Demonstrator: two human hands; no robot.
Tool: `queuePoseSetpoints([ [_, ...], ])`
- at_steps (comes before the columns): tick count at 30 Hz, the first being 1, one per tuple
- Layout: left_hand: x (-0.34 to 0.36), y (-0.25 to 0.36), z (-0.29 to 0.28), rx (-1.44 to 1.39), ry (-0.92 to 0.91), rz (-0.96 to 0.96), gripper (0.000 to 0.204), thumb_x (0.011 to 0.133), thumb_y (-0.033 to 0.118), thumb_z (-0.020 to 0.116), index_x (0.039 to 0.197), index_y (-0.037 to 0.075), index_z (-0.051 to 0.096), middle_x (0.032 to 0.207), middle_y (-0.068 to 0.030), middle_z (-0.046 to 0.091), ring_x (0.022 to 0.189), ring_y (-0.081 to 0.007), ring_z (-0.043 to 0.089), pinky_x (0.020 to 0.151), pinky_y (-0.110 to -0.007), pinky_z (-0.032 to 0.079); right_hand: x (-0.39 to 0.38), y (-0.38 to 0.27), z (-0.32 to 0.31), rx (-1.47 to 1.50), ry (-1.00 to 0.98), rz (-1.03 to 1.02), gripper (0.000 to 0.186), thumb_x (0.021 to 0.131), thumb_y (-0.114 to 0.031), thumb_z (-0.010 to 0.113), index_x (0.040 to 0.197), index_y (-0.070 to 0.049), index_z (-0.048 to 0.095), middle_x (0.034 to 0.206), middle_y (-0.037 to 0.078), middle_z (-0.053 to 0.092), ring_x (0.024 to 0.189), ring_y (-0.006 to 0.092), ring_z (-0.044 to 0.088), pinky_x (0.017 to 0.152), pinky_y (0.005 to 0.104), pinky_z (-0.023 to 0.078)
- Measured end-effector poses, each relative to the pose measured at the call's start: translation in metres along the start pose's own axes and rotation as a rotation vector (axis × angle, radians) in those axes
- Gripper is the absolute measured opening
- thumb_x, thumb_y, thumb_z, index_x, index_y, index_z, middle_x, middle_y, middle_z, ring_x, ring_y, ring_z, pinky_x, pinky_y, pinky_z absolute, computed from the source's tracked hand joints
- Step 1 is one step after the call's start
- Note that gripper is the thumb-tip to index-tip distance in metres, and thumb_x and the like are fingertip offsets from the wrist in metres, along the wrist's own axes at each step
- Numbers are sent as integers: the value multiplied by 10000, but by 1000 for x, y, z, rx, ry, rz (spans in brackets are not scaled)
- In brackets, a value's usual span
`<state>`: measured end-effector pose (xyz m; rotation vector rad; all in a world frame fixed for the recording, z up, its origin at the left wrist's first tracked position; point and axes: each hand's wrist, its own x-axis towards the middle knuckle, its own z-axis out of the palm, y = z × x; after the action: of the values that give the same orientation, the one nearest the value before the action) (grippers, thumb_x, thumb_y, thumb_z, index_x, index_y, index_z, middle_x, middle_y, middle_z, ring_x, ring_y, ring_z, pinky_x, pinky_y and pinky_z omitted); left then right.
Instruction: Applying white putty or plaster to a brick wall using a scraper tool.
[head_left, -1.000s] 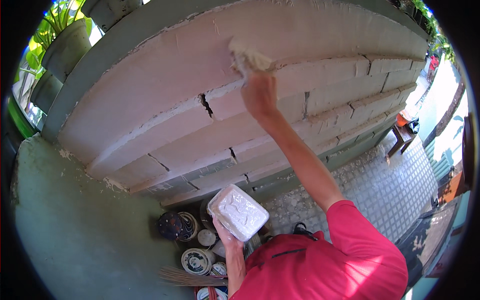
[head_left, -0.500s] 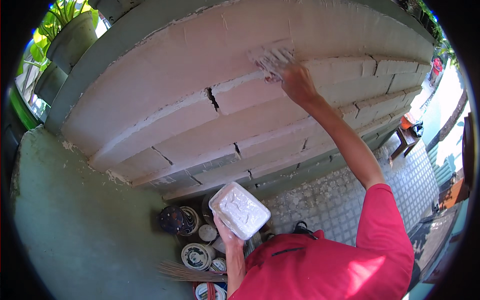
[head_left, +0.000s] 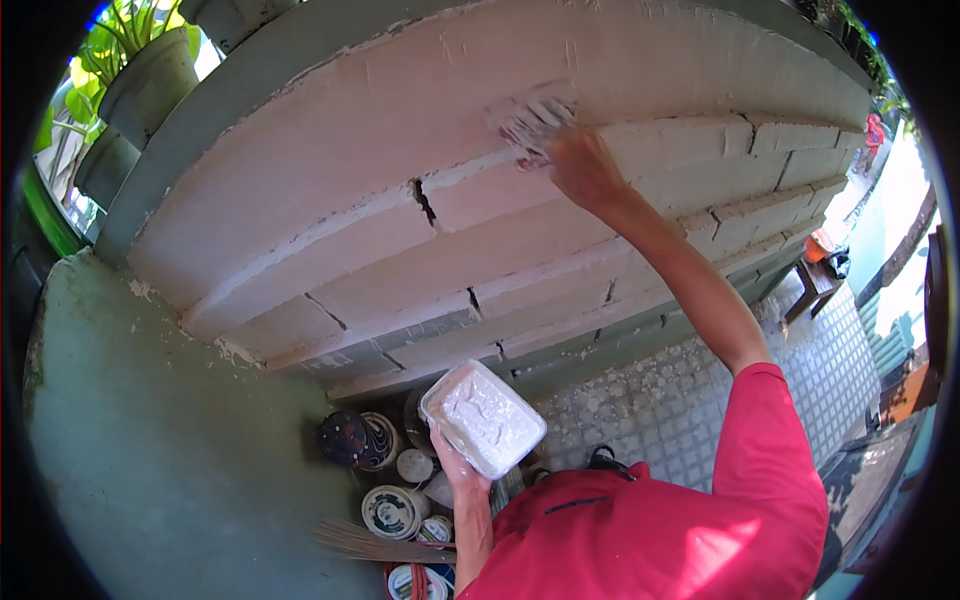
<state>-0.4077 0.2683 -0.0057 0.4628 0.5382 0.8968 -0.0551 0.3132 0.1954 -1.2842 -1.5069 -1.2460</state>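
Right hand (head_left: 583, 170) fingers grip paste-smeared flat spreader (head_left: 537, 118) at pale block wall (head_left: 380, 275); left hand (head_left: 463, 474) holds rectangular white plastic paste tub (head_left: 484, 418). Upper band (head_left: 680, 70) looks coated; dark joint gaps (head_left: 425, 202) unfilled, grey lower patch (head_left: 430, 331) bare.

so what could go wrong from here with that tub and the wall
The open tub of white paste, held by the left grip alone, might tip and spill. The smeared spreader in the right grip could drip. Its edge might catch the dark gap in the wall.
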Motion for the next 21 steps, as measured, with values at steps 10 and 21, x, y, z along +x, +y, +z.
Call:
queuePoseSetpoints([
  [10,-10,-7,-4,0,-9,6,563,973,504,310,1343,99,438,1271,-68,548,1118,-245,572,949,-397,478,69,-17,12,-122,-245,59,46,692,3,579,703,6,623,707,190,613,698,370,631,606,450,521],
  [21,-22,1,-27,-15,44,30,581,961,496,324,1356,85,436,1297,-92,546,1134,-262,576,958,-407,488,57,-27,-2,-111,-312,211,58,689,13,559,694,9,616,720,211,616,699,378,635,622,473,519],
])
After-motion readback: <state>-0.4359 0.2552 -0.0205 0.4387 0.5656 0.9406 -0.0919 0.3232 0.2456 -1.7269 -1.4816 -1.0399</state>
